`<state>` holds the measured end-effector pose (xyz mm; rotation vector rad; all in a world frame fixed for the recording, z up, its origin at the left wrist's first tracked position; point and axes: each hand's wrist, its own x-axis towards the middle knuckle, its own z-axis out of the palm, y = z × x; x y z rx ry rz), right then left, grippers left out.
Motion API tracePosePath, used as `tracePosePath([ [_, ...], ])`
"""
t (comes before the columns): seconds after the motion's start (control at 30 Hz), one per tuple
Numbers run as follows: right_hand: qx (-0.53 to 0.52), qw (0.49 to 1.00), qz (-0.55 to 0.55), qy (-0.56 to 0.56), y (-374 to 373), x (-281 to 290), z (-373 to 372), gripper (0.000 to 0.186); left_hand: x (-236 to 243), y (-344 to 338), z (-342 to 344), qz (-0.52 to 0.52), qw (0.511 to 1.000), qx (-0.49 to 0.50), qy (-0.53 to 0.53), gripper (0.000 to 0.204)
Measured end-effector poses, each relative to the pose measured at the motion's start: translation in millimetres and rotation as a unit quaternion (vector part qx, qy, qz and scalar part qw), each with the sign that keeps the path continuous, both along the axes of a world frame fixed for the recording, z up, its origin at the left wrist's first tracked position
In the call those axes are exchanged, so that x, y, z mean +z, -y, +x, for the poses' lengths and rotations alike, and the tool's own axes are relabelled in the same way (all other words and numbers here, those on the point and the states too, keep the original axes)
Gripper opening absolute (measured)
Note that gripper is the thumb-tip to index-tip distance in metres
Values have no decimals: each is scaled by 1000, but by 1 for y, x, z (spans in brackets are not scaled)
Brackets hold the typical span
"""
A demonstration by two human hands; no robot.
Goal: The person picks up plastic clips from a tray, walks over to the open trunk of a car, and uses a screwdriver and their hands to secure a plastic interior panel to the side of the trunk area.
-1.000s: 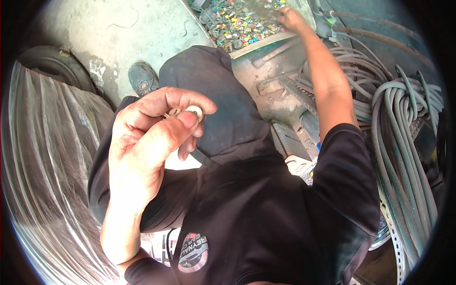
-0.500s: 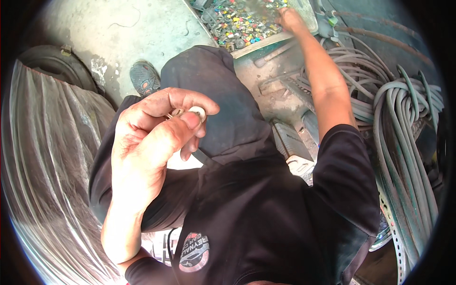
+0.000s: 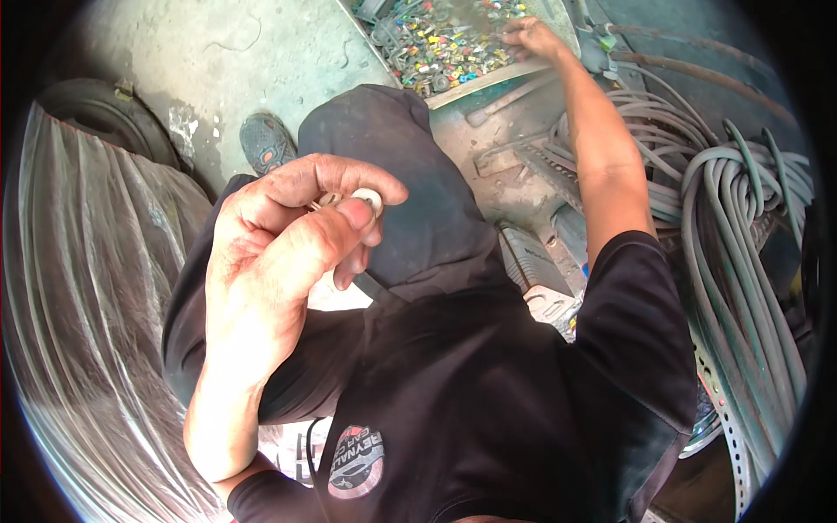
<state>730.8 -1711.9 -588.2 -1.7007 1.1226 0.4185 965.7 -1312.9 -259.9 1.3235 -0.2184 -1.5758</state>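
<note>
My left hand point(image 3: 283, 235) is raised above my lap, thumb and forefinger pinched on a small round white piece point(image 3: 369, 200). Its other fingers curl behind the thumb, and something thin and pale shows by the palm, too hidden to name. At the far right, my right hand point(image 3: 534, 39) reaches over a shallow tray point(image 3: 475, 90) full of small mixed parts point(image 3: 449, 52) in yellow, red, blue, white and grey. The fingers of that hand are slightly bent and apart, with nothing visible in them.
Coiled grey hoses point(image 3: 724, 200) hang and lie on the right, near a perforated metal strip point(image 3: 725, 418). A ridged dark box point(image 3: 532, 257) stands beside my thigh. On the left are a plastic-covered bundle point(image 3: 105, 288) and a dark tyre-like ring point(image 3: 109, 113) on the concrete floor point(image 3: 209, 61).
My right hand has shifted slightly left over the tray, its fingers now reaching out more. My left hand keeps its pinch on the white piece and has hardly moved.
</note>
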Motion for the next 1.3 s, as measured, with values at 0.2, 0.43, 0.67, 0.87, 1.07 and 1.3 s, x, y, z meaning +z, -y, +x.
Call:
tracePosePath([
  [0.2, -33, 997, 64, -15, -7, 16, 6, 36, -1, 3, 1, -13, 1000, 3, 3, 29],
  [0.43, -65, 991, 116, 7, -2, 12, 2, 42, 0, 7, 1, -10, 1000, 4, 1, 28],
  [0.67, -171, 958, 180, 144, 8, -4, -6, 34, -1, 5, -1, -11, 1000, 3, 8, 28],
  [0.87, -266, 894, 243, 266, -12, 35, 26, 22, 1, 5, -1, -12, 1000, 16, 1, 28],
  [1.07, -256, 877, 282, 294, -5, 34, 29, 22, -4, 3, -2, -19, 1000, 21, -3, 27],
  [1.3, -195, 916, 202, 288, -2, 9, 31, 26, -5, 3, -2, -16, 1000, 6, -5, 29],
])
